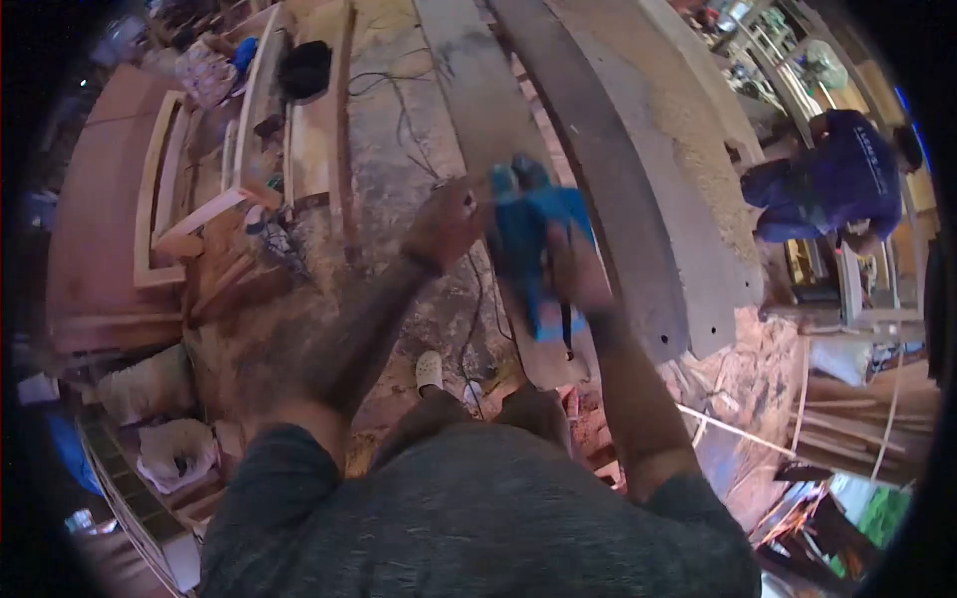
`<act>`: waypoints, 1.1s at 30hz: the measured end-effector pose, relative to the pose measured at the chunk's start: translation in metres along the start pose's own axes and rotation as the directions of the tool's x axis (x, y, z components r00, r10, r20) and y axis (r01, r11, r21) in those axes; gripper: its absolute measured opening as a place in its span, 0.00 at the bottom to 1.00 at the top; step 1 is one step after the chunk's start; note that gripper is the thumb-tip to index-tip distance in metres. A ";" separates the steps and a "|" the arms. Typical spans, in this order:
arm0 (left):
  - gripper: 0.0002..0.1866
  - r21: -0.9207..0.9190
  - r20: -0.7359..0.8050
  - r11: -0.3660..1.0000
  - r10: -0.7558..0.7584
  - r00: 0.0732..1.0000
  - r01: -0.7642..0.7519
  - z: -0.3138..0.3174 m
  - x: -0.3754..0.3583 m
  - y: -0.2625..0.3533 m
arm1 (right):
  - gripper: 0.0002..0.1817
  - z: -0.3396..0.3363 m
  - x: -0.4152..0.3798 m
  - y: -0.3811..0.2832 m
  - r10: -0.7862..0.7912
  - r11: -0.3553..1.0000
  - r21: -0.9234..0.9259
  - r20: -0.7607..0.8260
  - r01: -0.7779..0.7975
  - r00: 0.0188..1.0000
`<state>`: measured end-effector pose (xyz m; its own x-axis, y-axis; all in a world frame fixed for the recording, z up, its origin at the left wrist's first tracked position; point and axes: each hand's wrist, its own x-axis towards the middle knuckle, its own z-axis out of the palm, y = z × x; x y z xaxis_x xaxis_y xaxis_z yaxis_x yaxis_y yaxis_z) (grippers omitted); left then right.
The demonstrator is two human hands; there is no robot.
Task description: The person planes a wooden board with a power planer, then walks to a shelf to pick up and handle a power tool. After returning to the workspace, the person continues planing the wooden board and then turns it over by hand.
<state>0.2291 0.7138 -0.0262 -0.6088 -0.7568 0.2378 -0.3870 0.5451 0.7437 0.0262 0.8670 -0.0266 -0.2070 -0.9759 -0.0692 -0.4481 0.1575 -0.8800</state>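
A blue-teal power planer (533, 249), blurred by motion, sits over a long wooden plank (478, 95) in front of my body. My right hand (580, 271) is wrapped round its handle at the right side. Left of the planer's front end, my left hand (446, 224) is curled, its fingers smeared and partly hidden. I cannot make out what is in that hand, or if it touches the planer. A dark cord (474, 299) trails on the ground below my left hand.
More long boards (618, 169) lie parallel on the right, with sawdust (693, 110) beyond. A co-worker in a dark blue shirt (847, 164) is at far right. Wooden frames (164, 199) and a black container (305, 70) stand left. A white sack (177, 453) sits lower left.
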 end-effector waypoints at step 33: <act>0.28 0.603 0.703 0.786 -0.603 0.376 0.134 -0.035 -0.376 -0.187 | 0.27 0.030 0.202 -0.011 -0.079 0.996 -0.054 -0.172 0.070 0.982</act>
<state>0.5543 0.8844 -0.2329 -0.4826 -0.3599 -0.7985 -0.8033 0.5451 0.2398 0.0152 0.6633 -0.0446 -0.3173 -0.9448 0.0821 -0.5081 0.0963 -0.8559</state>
